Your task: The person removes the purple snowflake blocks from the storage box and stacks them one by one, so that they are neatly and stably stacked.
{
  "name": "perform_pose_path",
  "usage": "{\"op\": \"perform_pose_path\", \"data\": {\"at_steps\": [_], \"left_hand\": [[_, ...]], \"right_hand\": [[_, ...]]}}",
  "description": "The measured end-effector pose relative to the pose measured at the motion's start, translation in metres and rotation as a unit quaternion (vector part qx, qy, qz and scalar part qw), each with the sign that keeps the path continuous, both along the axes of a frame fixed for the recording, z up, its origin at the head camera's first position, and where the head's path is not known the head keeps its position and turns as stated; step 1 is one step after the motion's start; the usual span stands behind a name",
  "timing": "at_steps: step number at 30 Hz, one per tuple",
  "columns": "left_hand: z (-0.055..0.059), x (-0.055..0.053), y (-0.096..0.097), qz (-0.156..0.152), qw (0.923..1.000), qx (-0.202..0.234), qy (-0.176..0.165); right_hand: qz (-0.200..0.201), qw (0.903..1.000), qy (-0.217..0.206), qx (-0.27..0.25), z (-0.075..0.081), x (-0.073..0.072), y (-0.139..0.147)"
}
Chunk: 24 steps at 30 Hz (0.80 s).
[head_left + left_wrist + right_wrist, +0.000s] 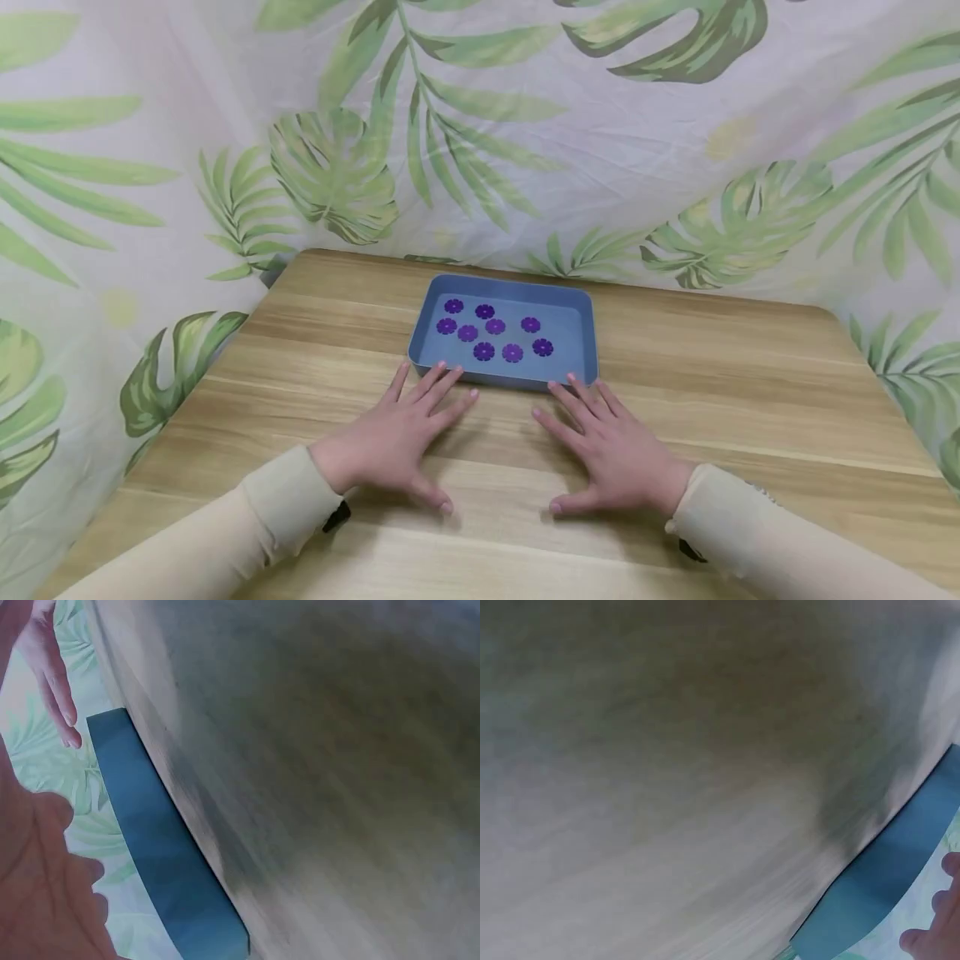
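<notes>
A shallow blue tray (577,333) rests on the table, with several purple flower-shaped pieces (483,352) lying flat and spread over its floor. My left hand (390,437) is spread at the tray's near left corner, its fingertips overlapping the front rim in the head view. On the other side, my right hand (618,450) is spread too, fingertips right by the near right corner. Neither hand holds anything. In the left wrist view the tray's outer wall (157,832) runs beyond the palm; the right wrist view shows the same wall (885,862) beside a few fingertips (913,939).
The wood-grain table (750,400) extends to both sides of the tray. Behind and beside it hangs a pale cloth (480,150) printed with green leaves, close to the table's back edge. A small black item (337,517) shows under the left cuff.
</notes>
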<state>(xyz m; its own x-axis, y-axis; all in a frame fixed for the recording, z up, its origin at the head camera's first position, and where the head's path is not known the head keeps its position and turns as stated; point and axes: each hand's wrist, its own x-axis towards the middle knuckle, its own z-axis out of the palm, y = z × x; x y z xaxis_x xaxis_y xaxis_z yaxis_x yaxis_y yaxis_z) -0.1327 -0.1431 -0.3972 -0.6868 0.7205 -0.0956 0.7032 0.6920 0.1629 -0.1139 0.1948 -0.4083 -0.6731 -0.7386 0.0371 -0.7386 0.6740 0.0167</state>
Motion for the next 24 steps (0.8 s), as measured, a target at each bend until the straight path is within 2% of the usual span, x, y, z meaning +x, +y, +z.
{"op": "perform_pose_path", "data": {"at_steps": [8, 12, 15, 19, 22, 24], "left_hand": [[-0.003, -0.019, -0.008, 0.059, 0.9969, 0.051, 0.009], [0.0, -0.031, -0.012, 0.092, 0.9915, 0.091, -0.011], [0.001, -0.043, -0.016, 0.122, 0.982, 0.138, -0.044], [0.001, -0.06, -0.021, 0.165, 0.9636, 0.189, -0.092], [0.003, -0.071, -0.022, 0.188, 0.9526, 0.212, -0.111], [0.005, -0.078, -0.022, 0.195, 0.9476, 0.225, -0.115]], "right_hand": [[-0.055, 0.9982, -0.012, -0.022, 0.007, -0.016, 0.003], [-0.082, 0.9951, -0.027, -0.047, 0.011, -0.029, 0.008], [-0.1, 0.9903, -0.036, -0.089, 0.013, -0.04, 0.014], [-0.124, 0.9793, -0.059, -0.149, 0.016, -0.054, 0.022], [-0.155, 0.9678, -0.09, -0.176, 0.019, -0.063, 0.025], [-0.185, 0.9554, -0.116, -0.198, 0.021, -0.068, 0.027]]}}
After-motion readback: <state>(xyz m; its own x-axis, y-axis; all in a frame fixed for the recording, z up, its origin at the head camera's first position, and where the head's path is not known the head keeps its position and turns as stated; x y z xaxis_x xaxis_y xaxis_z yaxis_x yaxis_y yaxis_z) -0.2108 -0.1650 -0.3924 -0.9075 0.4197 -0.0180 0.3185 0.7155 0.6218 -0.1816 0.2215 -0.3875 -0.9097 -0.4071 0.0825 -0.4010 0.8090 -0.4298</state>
